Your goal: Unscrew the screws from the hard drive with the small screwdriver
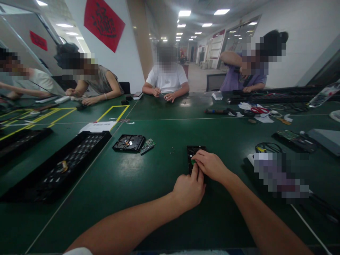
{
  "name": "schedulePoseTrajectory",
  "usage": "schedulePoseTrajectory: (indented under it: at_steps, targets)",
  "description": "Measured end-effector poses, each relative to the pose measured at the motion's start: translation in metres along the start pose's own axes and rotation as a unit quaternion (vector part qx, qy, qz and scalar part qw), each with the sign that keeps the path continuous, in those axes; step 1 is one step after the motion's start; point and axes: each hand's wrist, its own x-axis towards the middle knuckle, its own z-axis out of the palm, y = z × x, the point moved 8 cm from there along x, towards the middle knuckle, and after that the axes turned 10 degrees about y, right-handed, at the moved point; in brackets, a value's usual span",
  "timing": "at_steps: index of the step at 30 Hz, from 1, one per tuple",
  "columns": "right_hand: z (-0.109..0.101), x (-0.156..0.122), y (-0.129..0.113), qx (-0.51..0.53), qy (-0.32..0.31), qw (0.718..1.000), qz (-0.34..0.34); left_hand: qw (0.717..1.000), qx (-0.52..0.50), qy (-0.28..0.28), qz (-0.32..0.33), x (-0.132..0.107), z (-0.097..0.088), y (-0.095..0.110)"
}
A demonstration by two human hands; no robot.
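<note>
A small black rectangular device [196, 147] lies on the green table in front of me, its lower part covered by my hands. My left hand [190, 189] presses on its near end with the fingers held together. From the right, my right hand [212, 164] reaches over the device, thumb and fingers pinched on a small green piece [193, 161]. Both hands touch at the fingertips. Several tiny screw-like bits [172, 150] lie just left of the device. Farther left rest an opened black device [127, 142] and a loose green circuit board [148, 144].
A long black tray [77, 156] stands at the left. To the right are a pixelated object [278, 173], another device with a circuit board [294, 140] and a grey box [326, 140]. Several people sit across the table, one in a white shirt [167, 78].
</note>
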Motion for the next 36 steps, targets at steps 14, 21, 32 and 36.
schedulePoseTrajectory:
  at_steps: [14, 21, 32, 36]
  targets:
    - [-0.014, -0.001, 0.008, 0.023, 0.076, 0.996, 0.044, 1.000, 0.001, -0.013, -0.003, 0.000, 0.003, -0.001]
    - [-0.025, -0.004, 0.021, 0.072, 0.174, 0.979, 0.083, 1.000, -0.010, 0.000, 0.000, 0.002, 0.002, -0.003]
    - [-0.083, -0.017, 0.024, 0.028, 0.398, 0.916, 0.035, 1.000, 0.009, 0.002, 0.009, 0.008, 0.011, -0.015]
    - [-0.097, -0.026, 0.033, 0.031, 0.464, 0.885, 0.035, 0.999, 0.021, 0.028, 0.012, 0.008, 0.009, -0.015]
